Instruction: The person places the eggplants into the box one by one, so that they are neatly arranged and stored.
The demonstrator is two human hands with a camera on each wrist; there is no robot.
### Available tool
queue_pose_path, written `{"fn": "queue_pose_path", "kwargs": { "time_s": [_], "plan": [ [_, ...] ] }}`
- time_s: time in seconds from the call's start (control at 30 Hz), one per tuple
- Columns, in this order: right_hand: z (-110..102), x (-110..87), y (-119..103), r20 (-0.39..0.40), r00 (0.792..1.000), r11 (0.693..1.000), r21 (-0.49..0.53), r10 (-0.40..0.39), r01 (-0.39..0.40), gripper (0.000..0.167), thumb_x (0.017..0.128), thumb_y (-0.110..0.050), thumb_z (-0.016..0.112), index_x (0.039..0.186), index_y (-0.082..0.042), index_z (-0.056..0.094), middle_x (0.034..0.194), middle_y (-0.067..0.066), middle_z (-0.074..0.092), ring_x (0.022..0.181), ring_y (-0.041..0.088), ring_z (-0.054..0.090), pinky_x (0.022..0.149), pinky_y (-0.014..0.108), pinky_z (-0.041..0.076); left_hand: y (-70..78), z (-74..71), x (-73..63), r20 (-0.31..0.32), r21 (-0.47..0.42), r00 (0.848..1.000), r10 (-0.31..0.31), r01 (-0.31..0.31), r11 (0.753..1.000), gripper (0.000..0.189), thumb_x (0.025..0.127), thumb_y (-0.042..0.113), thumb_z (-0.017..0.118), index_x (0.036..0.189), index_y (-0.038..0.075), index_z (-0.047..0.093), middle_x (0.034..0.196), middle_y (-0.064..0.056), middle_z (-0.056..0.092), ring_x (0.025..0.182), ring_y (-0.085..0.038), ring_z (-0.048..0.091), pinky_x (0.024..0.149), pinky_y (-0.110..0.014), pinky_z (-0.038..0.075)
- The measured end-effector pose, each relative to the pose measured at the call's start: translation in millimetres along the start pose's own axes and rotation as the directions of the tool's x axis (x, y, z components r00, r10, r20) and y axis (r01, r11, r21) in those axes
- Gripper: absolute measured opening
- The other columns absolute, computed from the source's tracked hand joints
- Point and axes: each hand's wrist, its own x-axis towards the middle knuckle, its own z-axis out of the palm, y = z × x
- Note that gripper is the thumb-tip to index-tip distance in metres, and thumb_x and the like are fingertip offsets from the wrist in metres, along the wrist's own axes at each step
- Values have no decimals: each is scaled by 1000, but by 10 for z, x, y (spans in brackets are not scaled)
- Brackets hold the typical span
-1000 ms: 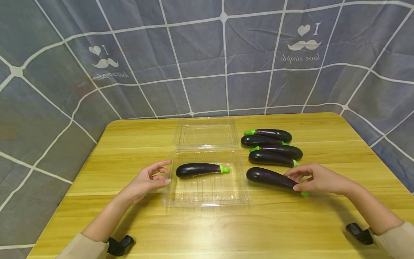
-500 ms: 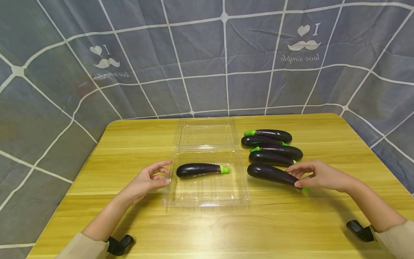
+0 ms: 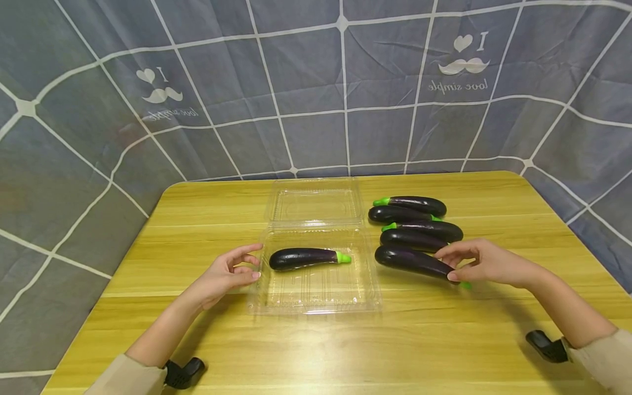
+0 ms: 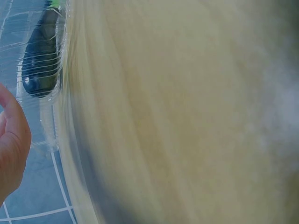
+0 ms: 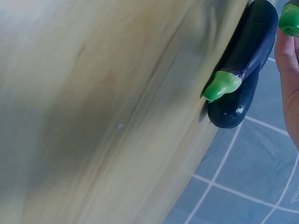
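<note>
My right hand [image 3: 486, 264] pinches a dark purple eggplant [image 3: 410, 260] near its green stem end, between thumb and fingers. In the right wrist view that eggplant's green stem [image 5: 290, 19] shows beside the hand [image 5: 288, 77]. A clear plastic clamshell box [image 3: 316, 304] lies with its lid [image 3: 316, 200] folded back. One eggplant [image 3: 302, 259] rests in its base, stem to the right. My left hand [image 3: 229, 274] is at the box's left edge, fingers loosely bent and thumb apart from them. Whether its fingertips touch the rim is hard to tell.
Several other eggplants [image 3: 415, 238] lie stacked front to back on the right of the box, stems pointing in alternating directions. The wooden table [image 3: 316, 356] ends at a grey-blue curtain [image 3: 316, 137] with white lines, which hangs behind and at both sides.
The pinched eggplant and my right hand have shifted slightly away from me, closer to the other eggplants. My left hand, the box and the eggplant inside stay put.
</note>
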Motion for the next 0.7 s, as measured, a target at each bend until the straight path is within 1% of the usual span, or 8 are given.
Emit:
{"fn": "queue_pose_path", "kwargs": {
  "time_s": [0.07, 0.27, 0.33, 0.7],
  "plan": [
    [1, 12, -9, 0, 1000, 1000, 5, 0, 0, 38, 87, -11, 66, 122, -2, 57, 113, 6, 59, 97, 5, 56, 74, 26, 53, 2, 3, 2, 2, -4, 1000, 0, 0, 1000, 68, 86, 1, 63, 144, -3, 27, 109, -11, 45, 80, -8, 56, 75, -22, 52],
    [6, 70, -77, 7, 1000, 999, 17, 28, -28, 38, 87, -12, 66, 123, -3, 57, 115, 15, 57, 98, 5, 55, 74, 28, 53, 2, 9, -1, 3, -8, 1000, 4, -4, 1000, 68, 87, 1, 63, 144, -3, 27, 110, -12, 44, 80, -8, 55, 75, -22, 52],
    [11, 90, -94, 10, 999, 999, 20, 35, -35, 39, 86, -13, 67, 122, -4, 57, 115, 15, 56, 98, 6, 55, 75, 28, 53, 2, 8, -2, 5, -9, 1000, 4, -4, 1000, 68, 87, 1, 63, 144, -3, 27, 110, -12, 44, 80, -8, 56, 75, -22, 52],
    [53, 212, -150, 13, 1000, 1000, 21, 11, -12, 37, 86, -14, 67, 121, -7, 59, 115, 13, 57, 97, 9, 55, 77, 28, 52, 0, 1, -6, 8, -5, 1000, 4, -4, 1000, 68, 87, 1, 62, 144, -3, 26, 110, -12, 45, 80, -8, 56, 75, -22, 52]
  ]
}}
